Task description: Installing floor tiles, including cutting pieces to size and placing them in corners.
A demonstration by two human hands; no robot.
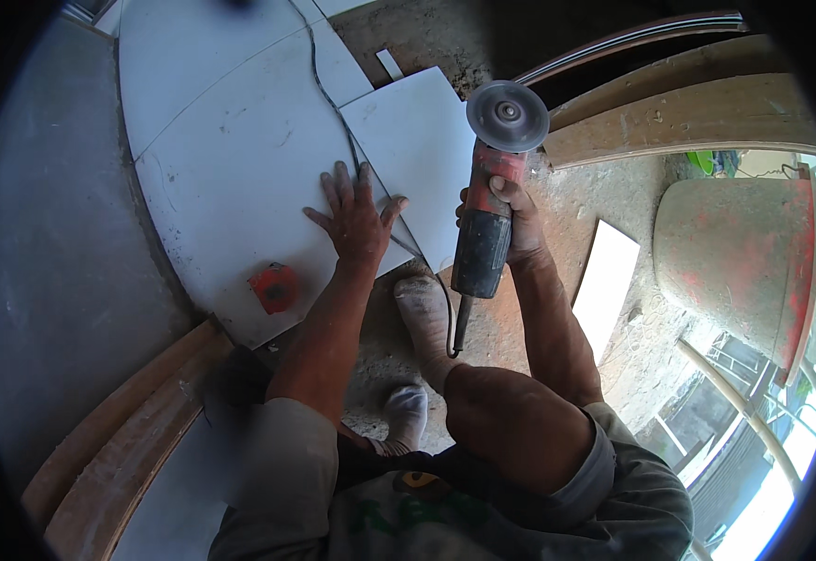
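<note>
A building site: large pale tiles (230, 159) on dusty rubble ground (576, 201), rough timber planks (679, 117).

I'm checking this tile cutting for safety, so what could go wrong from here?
1. The left hand lies flat and bare on the white tile, close to the grinder's disc; a slip could likely cut it.
2. The right hand alone holds the angle grinder, so a kick might twist it loose.
3. The power cord runs across the tile near the disc, and a dusty foot sits just below; either could be caught.
</note>
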